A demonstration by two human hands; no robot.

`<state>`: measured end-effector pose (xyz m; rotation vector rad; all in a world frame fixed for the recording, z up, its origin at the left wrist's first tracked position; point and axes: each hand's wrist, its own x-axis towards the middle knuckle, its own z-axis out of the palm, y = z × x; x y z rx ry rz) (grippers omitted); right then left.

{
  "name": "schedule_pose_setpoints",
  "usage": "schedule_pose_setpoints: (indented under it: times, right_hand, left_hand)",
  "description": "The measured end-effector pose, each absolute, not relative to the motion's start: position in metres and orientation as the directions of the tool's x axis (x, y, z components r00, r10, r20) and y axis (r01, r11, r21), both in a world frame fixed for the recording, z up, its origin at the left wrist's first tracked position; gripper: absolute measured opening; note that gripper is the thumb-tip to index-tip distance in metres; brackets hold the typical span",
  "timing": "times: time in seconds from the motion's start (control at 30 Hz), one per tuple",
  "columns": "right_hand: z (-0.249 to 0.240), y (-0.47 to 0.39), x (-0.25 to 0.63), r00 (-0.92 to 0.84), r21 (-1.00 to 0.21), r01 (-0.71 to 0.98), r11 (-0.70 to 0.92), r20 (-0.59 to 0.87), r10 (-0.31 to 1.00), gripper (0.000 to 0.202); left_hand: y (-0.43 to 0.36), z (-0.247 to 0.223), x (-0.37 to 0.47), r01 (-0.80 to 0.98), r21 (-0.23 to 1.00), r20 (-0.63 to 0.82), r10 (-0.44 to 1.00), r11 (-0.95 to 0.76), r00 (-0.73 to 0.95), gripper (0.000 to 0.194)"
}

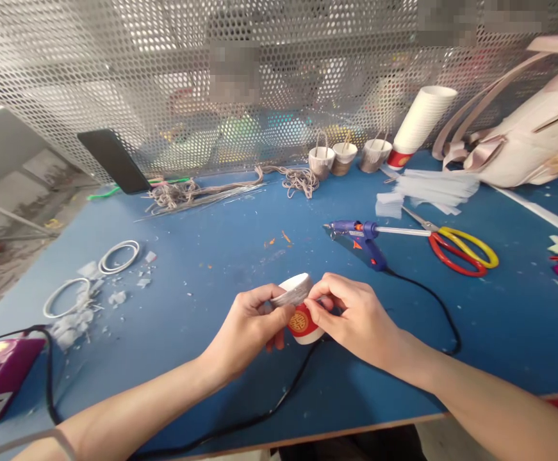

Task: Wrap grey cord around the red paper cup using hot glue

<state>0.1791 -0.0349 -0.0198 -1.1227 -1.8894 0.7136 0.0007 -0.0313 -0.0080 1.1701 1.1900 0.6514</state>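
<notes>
A small paper cup (302, 322), red with a gold emblem and a white edge, is tilted between both hands near the table's front. Grey cord wraps its upper part, below the white opening. My left hand (255, 320) grips the cup from the left, thumb across its front. At the cup's right side, the thumb and fingers of my right hand (343, 307) are pinched together against the cord-wrapped part; whether a cord end lies between them is too small to tell. Beyond my right hand lies a blue glue gun (362, 235) with a clear stick in its back.
Scissors (456, 246) lie right of the glue gun. Behind stand three cord-wrapped cups with handles (321, 162), a leaning cup stack (423, 121) and a phone (114, 160). Cord bundles (300, 182) lie by the mesh panel. White rings (119, 257) are at left. A black cable (259, 419) crosses in front.
</notes>
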Motion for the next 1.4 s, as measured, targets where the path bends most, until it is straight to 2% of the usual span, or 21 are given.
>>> schedule_pose_setpoints:
  times: [0.3,0.6,0.93,1.4]
  right_hand:
    - [-0.016,-0.036,0.178,-0.274,-0.79,0.424,0.442,0.353,0.894,0.012]
    - [-0.015,-0.033,0.182,-0.252,-0.812,0.414,0.413,0.334,0.908,0.009]
    - [-0.015,-0.034,0.182,-0.275,-0.766,0.446,0.463,0.375,0.885,0.012]
    - [-0.015,-0.032,0.183,-0.272,-0.774,0.444,0.452,0.364,0.891,0.01]
  left_hand:
    - [-0.033,-0.004,0.0,0.21,0.933,-0.348,0.882,0.293,0.318,0.022]
    - [-0.032,0.001,-0.001,0.205,0.957,-0.264,0.91,0.205,0.32,0.017]
    - [-0.031,0.0,0.0,0.247,0.966,-0.159,0.935,0.08,0.316,0.015]
    - [-0.031,0.001,-0.002,0.262,0.963,-0.151,0.939,0.068,0.31,0.019]
